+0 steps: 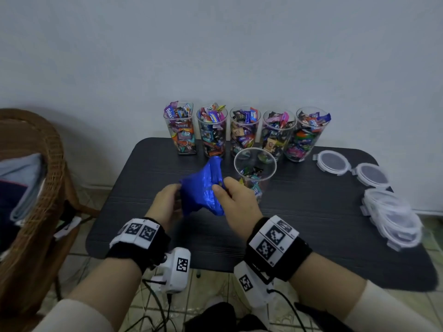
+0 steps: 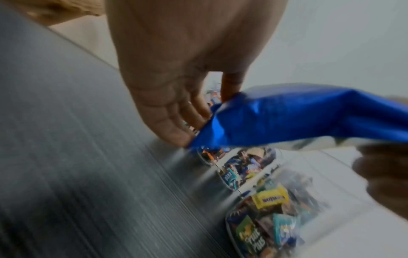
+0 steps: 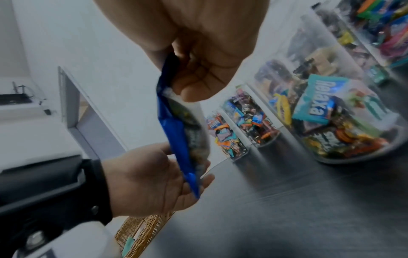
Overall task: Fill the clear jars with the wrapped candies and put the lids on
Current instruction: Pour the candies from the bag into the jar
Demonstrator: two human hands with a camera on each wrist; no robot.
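both hands pinching blue bag [image 1: 203, 188] above worktop [image 1: 311, 212]: left hand [image 1: 165, 202] at one edge, right hand [image 1: 236, 200] opposite. thin, limp, slippery, prob near empty; grip edges. front jar [image 1: 255, 173] beside, part-filled w/ candies [image 1: 250, 172].

Six clear jars [image 1: 254, 173] stand on one dark counter [image 1: 311, 212]: five full, one partly filled. Two hands [image 1: 167, 202] hold one blue bag [image 1: 203, 188]. Lids [image 1: 332, 162]: perhaps six; the stack blurs.
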